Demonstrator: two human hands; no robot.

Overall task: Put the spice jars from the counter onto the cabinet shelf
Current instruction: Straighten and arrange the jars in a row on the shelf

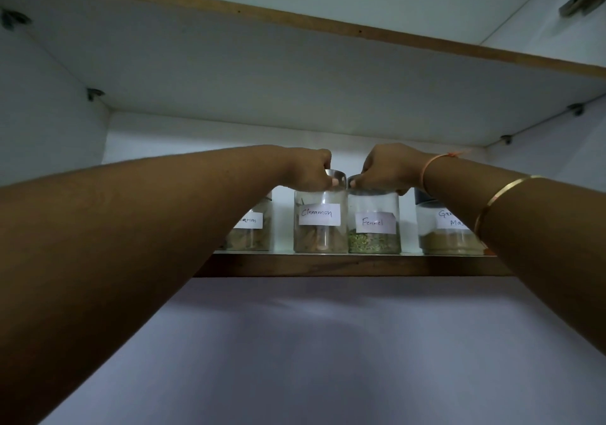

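My left hand [308,168] grips the lid of the Cinnamon jar [320,224]; my right hand [390,170] grips the Fennel jar [374,224] lid. Both jars stand touching on the cabinet shelf [354,265], between two other jars.

Single head view from below, upward, near the cabinet shelf [344,265].

The cabinet [49,122] was dim, with a cold blue-grey cast and weak, even light. The left forearm [114,244] and right forearm [544,234] were nearly silhouettes, and a soft shadow lay on the panel [328,359] under the shelf [328,265]. Labels on the cinnamon jar [320,227] and fennel jar [374,227] read clearly, if slightly soft. The bangle [501,192] glinted. Wide-angle distortion slanted the upper shelf [295,63].
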